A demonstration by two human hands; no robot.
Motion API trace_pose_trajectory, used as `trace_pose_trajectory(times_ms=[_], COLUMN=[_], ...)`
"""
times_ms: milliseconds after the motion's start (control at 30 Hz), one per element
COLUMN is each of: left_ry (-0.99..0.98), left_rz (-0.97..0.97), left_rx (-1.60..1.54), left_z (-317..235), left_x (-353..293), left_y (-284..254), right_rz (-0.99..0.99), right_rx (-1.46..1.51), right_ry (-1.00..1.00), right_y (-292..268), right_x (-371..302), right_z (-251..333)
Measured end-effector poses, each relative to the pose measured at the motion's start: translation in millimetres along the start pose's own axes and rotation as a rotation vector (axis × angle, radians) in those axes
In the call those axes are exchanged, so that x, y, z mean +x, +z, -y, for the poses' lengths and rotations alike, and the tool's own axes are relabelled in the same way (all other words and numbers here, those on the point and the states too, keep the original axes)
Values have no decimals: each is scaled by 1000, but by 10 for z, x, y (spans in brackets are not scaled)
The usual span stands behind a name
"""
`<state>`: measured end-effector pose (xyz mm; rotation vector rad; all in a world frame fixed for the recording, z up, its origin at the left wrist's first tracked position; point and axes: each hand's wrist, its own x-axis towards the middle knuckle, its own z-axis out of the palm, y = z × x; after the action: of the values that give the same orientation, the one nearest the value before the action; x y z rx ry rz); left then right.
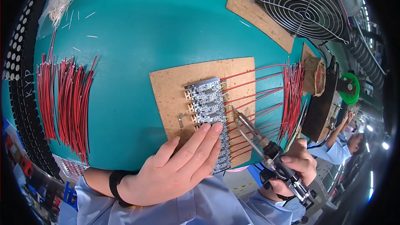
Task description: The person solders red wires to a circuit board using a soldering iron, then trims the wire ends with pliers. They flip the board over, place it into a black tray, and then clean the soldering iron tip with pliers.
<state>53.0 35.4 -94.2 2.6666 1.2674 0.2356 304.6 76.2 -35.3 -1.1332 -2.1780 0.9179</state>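
Observation:
My left hand [185,164] lies with its fingers stretched out over the lower part of a populated circuit board panel [206,102], pressing on it. The panel rests on a brown fibreboard sheet [171,87]. Several red wires [243,82] run from the panel's right edge toward the right. My right hand [301,162] is closed round the black handle of a soldering iron [273,152] with a thin metal tube alongside it. Its tip points up and left, close to the panel's right edge near the wire ends. Whether the tip touches a joint, I cannot tell.
Bundles of red wires [73,104] lie at the left, and another wire bundle [293,100] lies right of the board. A round-grilled fan [306,8] stands at the far right, near a green spool [350,88]. A clear bag [60,6] sits far left. Another person [343,148] is behind, right.

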Motion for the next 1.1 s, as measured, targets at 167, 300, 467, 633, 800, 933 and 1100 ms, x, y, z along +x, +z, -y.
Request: trace_pose_trajectory(times_ms=[167, 300, 467, 633, 800, 933, 1100], left_ry=[10, 0, -5, -9, -12, 0, -2], left_rz=[9, -1, -6, -16, -17, -14, -20], left_rx=[-8, -21, -18, -21, -27, -22, -10], left_z=[19, 16, 13, 11, 9, 22, 11], left_x=[-2, -9, -16, -20, -25, -15, -22], left_y=[-9, 0, 12, 14, 22, 18, 19], right_rz=[11, -17, -57, -42, -493, -1049, -896], right_rx=[-17, -17, -18, -66, -219, -357, -388], right_ry=[44, 28, 27, 8, 197, 535, 670], right_y=[58, 80, 151, 84, 191, 256, 201], right_x=[45, 53, 34, 4, -169, -103, -100], right_z=[36, 17, 3, -7, 0, -84, -162])
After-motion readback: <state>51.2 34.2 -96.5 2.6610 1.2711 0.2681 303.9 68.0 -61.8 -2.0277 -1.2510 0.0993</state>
